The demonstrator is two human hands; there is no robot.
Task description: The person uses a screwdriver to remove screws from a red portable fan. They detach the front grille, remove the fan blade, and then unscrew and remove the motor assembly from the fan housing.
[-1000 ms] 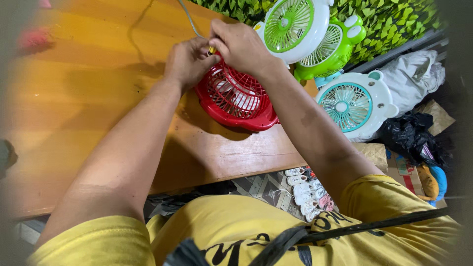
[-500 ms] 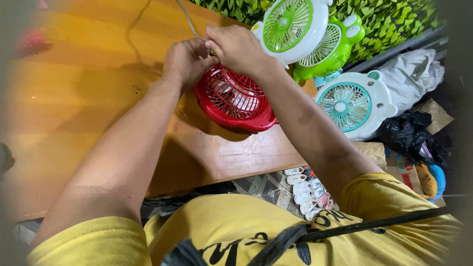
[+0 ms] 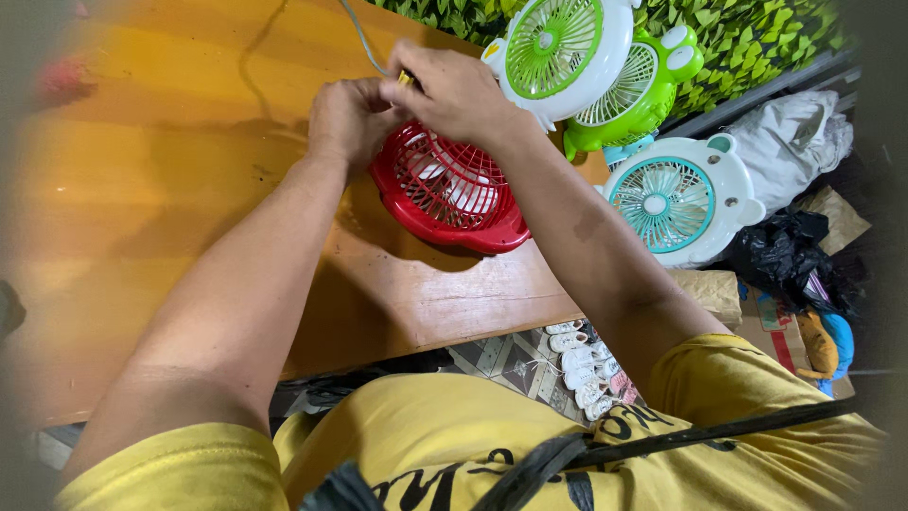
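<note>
2 hands pinching small yellow part (image 3: 405, 78) above round red plastic grille fan (image 3: 446, 189), left hand (image 3: 348, 118), right hand (image 3: 454, 93)

Four small fans: one red fan (image 3: 446, 189) on the table (image 3: 170, 189), one white-and-green fan (image 3: 558, 47) and one green fan (image 3: 632, 95) at its far edge, one white-and-teal fan (image 3: 673, 201) past its right edge. One grey cable (image 3: 359, 38). One black bag (image 3: 790, 260).

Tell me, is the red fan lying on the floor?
No, the red fan lies on the wooden table, under both hands.
</note>
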